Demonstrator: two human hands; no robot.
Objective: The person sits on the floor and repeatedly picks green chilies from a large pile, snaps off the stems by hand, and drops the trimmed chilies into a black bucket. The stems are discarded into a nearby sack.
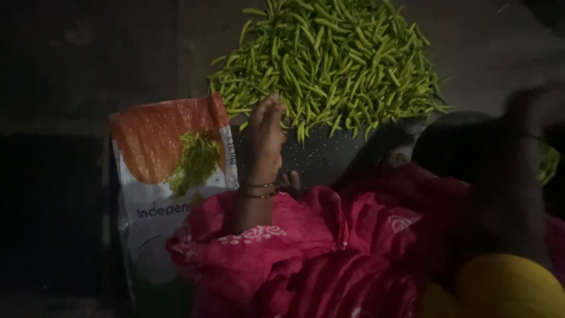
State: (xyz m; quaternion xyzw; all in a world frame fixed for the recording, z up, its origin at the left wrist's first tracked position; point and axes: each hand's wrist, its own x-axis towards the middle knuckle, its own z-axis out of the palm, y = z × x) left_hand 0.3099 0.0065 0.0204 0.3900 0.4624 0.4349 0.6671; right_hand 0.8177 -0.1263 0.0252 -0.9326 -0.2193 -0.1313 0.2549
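Green chillies (329,59): we see a big heap of slim green pods lying on a dark sheet (321,156), filling the far middle of the floor in front of us.
Left hand (263,132): ours, raised at the near edge of the heap, fingers (272,106) pressed close together and pointing up toward the pods; we cannot tell whether a pod is pinched between them.
Bangles (259,189): thin rings circle that wrist, just above the pink sleeve (259,235).
Right hand (532,109): a dark, blurred shape at the right edge of the heap; we cannot tell how its fingers are set or whether they hold anything.
Printed bag (168,171): an orange and white plastic bag lies flat to the left of the heap, its right edge just beside our left wrist.
Small pile (197,159): loose green bits rest on the bag's orange part, well apart from the main heap.
Pink cloth (329,253): folded fabric covers the near middle, below both hands.
Yellow cloth (500,288): a rounded patch sits at the near right corner of the view.
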